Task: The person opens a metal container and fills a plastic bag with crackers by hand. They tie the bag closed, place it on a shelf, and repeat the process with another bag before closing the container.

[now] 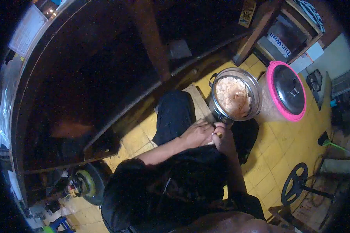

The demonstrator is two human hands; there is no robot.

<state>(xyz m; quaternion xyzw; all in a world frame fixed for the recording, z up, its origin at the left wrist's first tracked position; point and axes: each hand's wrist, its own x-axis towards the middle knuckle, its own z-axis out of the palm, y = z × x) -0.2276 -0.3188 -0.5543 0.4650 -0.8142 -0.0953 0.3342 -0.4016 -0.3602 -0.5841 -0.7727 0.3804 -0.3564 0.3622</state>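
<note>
Your left hand [198, 134] and right hand [224, 140] meet above your lap, just beside the round steel pot [217, 110] heaped with pale peeled pieces [233, 97]. The fingers of both curl shut around a small yellowish piece [218, 134], which is mostly hidden. It looks light, firm and probably slick, so pinch it by its ends with your fingertips rather than squeezing the middle.

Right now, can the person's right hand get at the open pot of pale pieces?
Probably yes: the right hand sits just beside the pot, which has no lid on, and nothing stands between them.
</note>
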